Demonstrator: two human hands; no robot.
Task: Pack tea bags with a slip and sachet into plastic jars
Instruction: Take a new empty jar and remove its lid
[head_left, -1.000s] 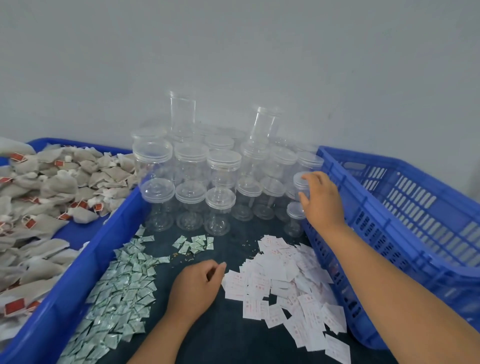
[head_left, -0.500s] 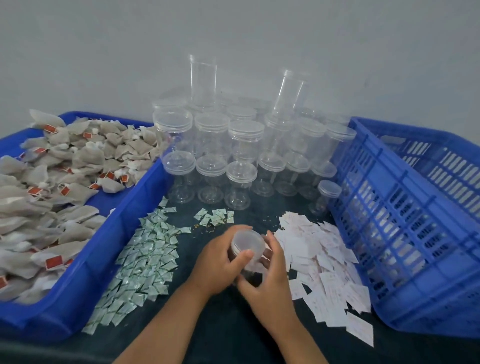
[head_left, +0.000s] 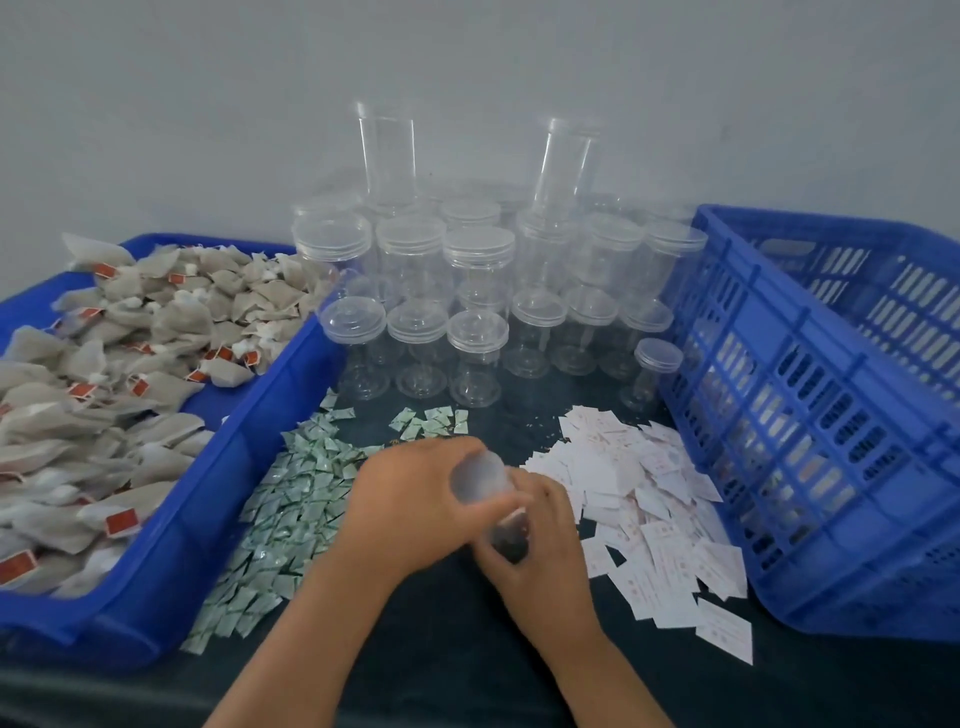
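Note:
A clear plastic jar (head_left: 506, 532) is held low over the dark table, tilted toward me and blurred. My right hand (head_left: 545, 540) grips the jar's body. My left hand (head_left: 415, 499) grips its clear lid (head_left: 478, 480) at the top end. A heap of grey tea bags (head_left: 130, 374) with red tags fills the blue tray (head_left: 218, 525) on the left. Green-white sachets (head_left: 291, 514) lie spread beside that tray. White paper slips (head_left: 639, 499) are piled to the right of my hands.
Several empty lidded jars (head_left: 478, 291) stand stacked at the back, two tall ones on top. One small jar (head_left: 652, 374) stands apart by the slatted blue crate (head_left: 810, 426) on the right. A grey wall rises behind.
My right hand took a jar from the stack by the crate and brought it to the middle. My left hand left the slips and closed on the lid. The view tilted down.

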